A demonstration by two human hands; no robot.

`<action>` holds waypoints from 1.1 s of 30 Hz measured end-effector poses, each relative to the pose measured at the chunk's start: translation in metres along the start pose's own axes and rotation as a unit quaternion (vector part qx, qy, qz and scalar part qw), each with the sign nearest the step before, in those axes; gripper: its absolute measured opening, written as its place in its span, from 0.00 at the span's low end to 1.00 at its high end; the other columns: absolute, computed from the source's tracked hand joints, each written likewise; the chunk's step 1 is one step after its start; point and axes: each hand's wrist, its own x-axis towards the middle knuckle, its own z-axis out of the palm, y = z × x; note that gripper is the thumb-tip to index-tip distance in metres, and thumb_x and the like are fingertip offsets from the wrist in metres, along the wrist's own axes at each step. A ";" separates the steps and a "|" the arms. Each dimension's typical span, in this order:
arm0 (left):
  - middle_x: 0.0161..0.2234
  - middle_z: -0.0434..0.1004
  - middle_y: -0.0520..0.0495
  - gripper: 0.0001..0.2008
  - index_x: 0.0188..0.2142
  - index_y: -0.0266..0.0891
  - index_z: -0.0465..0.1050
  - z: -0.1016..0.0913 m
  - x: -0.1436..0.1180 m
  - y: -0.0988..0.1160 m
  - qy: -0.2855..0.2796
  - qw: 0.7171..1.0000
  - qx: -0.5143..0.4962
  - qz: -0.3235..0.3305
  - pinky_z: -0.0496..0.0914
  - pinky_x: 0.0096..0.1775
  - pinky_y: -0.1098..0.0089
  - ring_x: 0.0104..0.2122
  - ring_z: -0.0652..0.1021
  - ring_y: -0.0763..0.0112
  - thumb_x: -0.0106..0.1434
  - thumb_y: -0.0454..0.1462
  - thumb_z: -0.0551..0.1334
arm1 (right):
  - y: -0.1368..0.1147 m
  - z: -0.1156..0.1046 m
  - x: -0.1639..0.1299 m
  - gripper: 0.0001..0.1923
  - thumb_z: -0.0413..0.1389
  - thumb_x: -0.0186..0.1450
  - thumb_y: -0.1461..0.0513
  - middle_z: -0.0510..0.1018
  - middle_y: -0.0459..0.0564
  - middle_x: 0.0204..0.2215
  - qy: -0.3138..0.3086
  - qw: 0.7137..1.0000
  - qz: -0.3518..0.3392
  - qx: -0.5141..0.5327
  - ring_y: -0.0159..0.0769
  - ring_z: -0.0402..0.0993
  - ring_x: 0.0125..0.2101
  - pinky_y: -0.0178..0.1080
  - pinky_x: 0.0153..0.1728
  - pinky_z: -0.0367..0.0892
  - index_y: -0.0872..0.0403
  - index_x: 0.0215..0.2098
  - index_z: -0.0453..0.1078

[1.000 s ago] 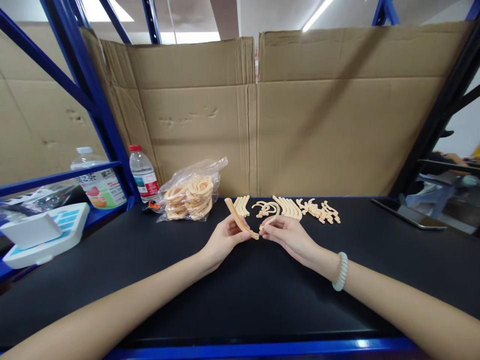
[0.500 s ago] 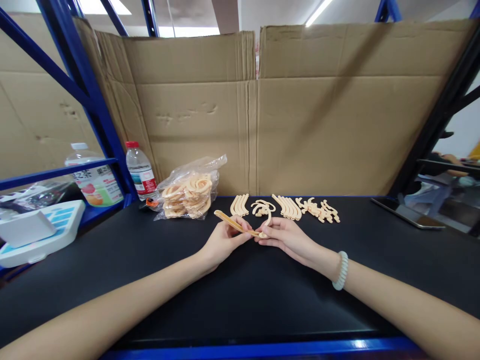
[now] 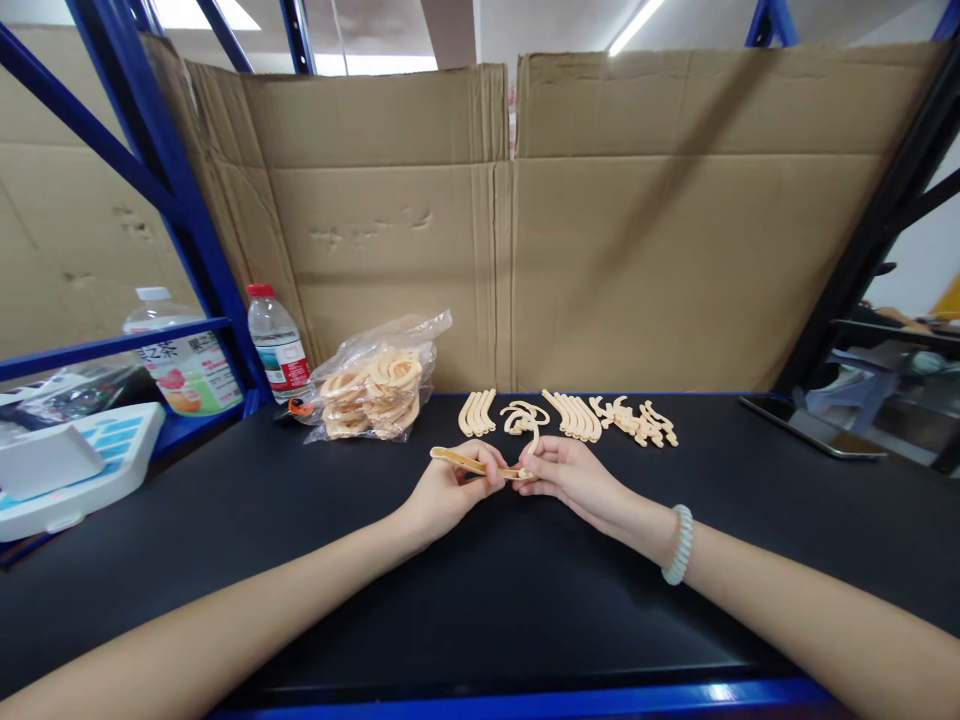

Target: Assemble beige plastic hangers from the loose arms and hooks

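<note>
Pinching a strip (image 3: 459,460), the left hand (image 3: 448,492) seemingly steadies its end against a curved piece (image 3: 534,440) the right hand (image 3: 574,478) clamps.

A ceiling tube light (image 3: 636,27) is glowing overhead, and bright, even light is filling the scene. A slanting shadow is crossing the cardboard (image 3: 675,230). The plastic bag (image 3: 371,388) is catching small glints, and the blue front edge (image 3: 525,698) is flashing one bright spot. The wide lens is tilting the blue post (image 3: 187,225); fine detail around the hands (image 3: 574,478) is looking soft.
</note>
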 end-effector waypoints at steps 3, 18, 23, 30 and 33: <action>0.31 0.71 0.48 0.10 0.22 0.36 0.68 0.002 -0.001 0.001 0.004 1.000 -0.006 -0.004 0.68 0.42 0.68 0.36 0.74 0.68 0.55 0.36 0.66 | 0.001 0.001 0.000 0.18 0.67 0.50 0.53 0.76 0.46 0.24 0.008 1.000 -0.006 -0.011 0.32 0.75 0.27 0.39 0.35 0.71 0.56 0.26 0.67; 0.25 0.73 0.53 0.11 0.25 0.35 0.69 0.015 -0.005 0.004 0.056 0.984 -0.131 -0.110 0.68 0.39 0.72 0.31 0.76 0.73 0.50 0.36 0.71 | 0.003 0.008 0.004 0.13 0.63 0.51 0.58 0.72 0.42 0.19 0.056 0.995 -0.049 -0.068 0.29 0.71 0.21 0.35 0.26 0.67 0.55 0.26 0.65; 0.28 0.73 0.54 0.13 0.30 0.36 0.68 0.015 -0.006 0.002 0.100 0.969 -0.194 -0.117 0.71 0.43 0.69 0.33 0.76 0.73 0.49 0.35 0.72 | 0.000 0.010 0.000 0.13 0.64 0.51 0.57 0.73 0.43 0.23 0.056 0.993 -0.072 -0.070 0.29 0.70 0.25 0.35 0.28 0.66 0.55 0.25 0.66; 0.32 0.74 0.53 0.22 0.42 0.39 0.64 0.017 -0.005 0.001 0.094 0.972 -0.180 -0.116 0.73 0.44 0.66 0.35 0.78 0.72 0.51 0.37 0.71 | -0.001 0.009 -0.002 0.14 0.65 0.51 0.56 0.70 0.43 0.21 0.058 0.992 -0.067 -0.093 0.27 0.64 0.22 0.33 0.23 0.60 0.56 0.23 0.68; 0.33 0.75 0.51 0.27 0.46 0.39 0.61 0.017 -0.004 0.000 0.050 0.980 -0.151 -0.115 0.73 0.44 0.62 0.35 0.79 0.68 0.50 0.37 0.71 | 0.001 0.012 -0.003 0.14 0.64 0.52 0.54 0.73 0.45 0.21 0.033 0.991 -0.067 -0.107 0.28 0.67 0.21 0.34 0.24 0.63 0.57 0.25 0.71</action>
